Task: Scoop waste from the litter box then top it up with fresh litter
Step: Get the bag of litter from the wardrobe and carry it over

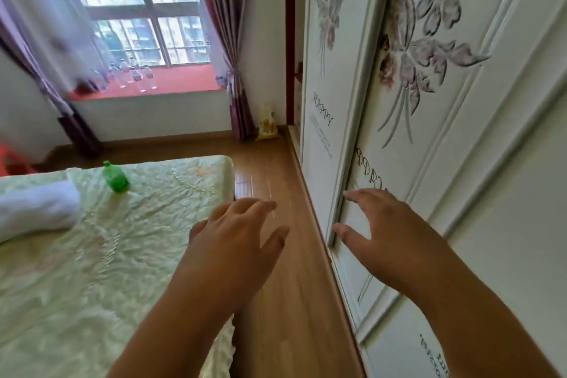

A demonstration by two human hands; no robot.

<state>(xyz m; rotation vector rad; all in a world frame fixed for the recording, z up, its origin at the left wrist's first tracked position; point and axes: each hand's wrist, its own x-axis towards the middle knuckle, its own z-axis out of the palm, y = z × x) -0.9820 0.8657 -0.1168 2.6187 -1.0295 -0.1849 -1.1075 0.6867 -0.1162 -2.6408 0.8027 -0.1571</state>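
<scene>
Both hands open, empty — left hand [233,242] over floor, right hand [383,224] at wardrobe door [399,132].

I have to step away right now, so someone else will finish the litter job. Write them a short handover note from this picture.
Left hand: open, empty, held over the floor strip beside the bed.
Right hand: open, empty, fingers at the edge of the wardrobe door.
No litter box or scoop in view. A yellow bag stands in the far corner; contents unclear.
Done: nothing visible. Left: find the box, scoop, top up.
</scene>
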